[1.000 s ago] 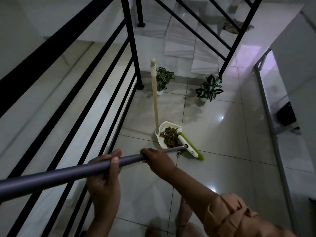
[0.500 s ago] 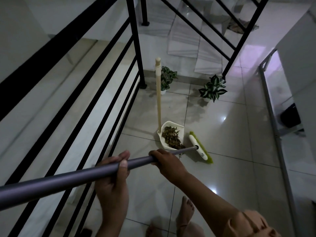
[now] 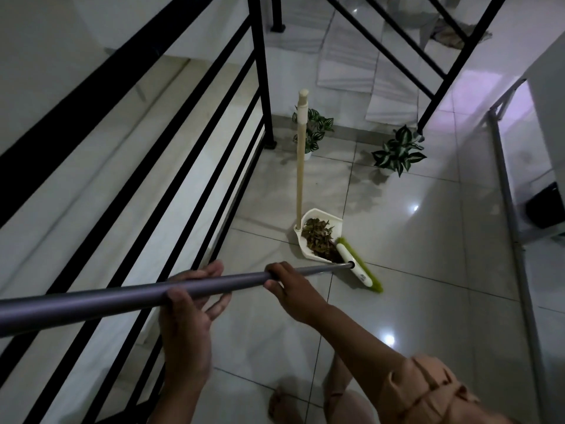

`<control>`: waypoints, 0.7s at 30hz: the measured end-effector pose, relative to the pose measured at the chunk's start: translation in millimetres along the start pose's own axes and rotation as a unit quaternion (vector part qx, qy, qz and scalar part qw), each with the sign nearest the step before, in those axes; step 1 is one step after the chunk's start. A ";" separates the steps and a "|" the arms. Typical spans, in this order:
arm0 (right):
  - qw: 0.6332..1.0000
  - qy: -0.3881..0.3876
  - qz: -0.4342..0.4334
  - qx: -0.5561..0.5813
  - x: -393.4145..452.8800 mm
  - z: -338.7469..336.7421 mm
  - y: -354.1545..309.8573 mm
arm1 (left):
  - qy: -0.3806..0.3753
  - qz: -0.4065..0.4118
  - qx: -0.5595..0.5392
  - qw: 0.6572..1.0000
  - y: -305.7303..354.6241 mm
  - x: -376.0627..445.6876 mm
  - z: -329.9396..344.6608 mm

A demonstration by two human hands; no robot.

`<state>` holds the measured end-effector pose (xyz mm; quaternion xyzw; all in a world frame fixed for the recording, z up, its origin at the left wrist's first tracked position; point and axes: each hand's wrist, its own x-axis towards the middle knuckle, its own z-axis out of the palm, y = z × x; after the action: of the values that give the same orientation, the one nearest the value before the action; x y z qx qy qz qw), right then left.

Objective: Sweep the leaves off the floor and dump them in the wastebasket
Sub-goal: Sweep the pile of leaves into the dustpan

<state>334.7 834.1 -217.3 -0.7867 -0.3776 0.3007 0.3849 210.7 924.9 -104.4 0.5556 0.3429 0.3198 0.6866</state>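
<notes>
With your right hand (image 3: 293, 289) clamped on the broom handle (image 3: 128, 296) and your left hand (image 3: 189, 313) cradling it, fingers loosening, the leaves (image 3: 318, 238) sit swept into the dustpan (image 3: 316, 217) against the broom head (image 3: 359, 264), so next comes carrying them to the wastebasket (image 3: 545, 206).

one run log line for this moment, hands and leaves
stage: sweeping | right hand: grips broom handle | left hand: fingers loosening on handle | broom head: at dustpan mouth | leaves: in dustpan
</notes>
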 end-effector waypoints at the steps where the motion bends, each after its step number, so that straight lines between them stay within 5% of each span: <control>1: 1.000 -0.007 -0.005 -0.002 2.9 2.3 -5.6 | 0.003 0.007 0.000 1.000 2.7 0.6 -5.5; 21: 0.999 0.020 0.002 -0.046 13.4 -35.4 26.7 | -0.020 -0.009 -0.012 1.000 -17.2 18.5 32.1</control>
<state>378.6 820.5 -223.5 -0.8101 -0.3816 0.2683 0.3551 248.6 919.5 -118.7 0.5507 0.3302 0.3068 0.7025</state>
